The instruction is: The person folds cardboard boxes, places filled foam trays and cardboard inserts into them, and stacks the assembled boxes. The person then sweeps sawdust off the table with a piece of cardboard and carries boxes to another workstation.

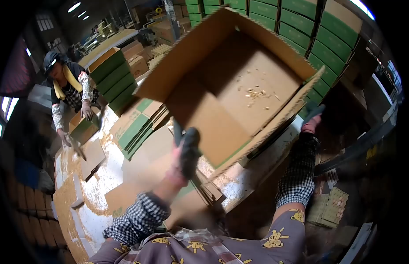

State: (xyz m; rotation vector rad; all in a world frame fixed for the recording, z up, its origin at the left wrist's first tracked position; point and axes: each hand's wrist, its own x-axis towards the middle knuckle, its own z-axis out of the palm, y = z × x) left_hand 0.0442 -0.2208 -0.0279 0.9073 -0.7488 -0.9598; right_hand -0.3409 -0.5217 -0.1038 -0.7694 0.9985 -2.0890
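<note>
Left hand [186, 152] and right hand [313, 121] both hold open box [217, 132], tilted. Opposite-side grip presumably balances its width (loose flakes [257, 93] inside).

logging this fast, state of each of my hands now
Left hand: at the open cardboard box's edge, grip unclear.
Right hand: beside the box, grip unclear.

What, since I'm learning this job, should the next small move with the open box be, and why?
Probably tip the open box to shed the loose flakes: they lie scattered inside, and the left hand and right hand are at its sides.
</note>
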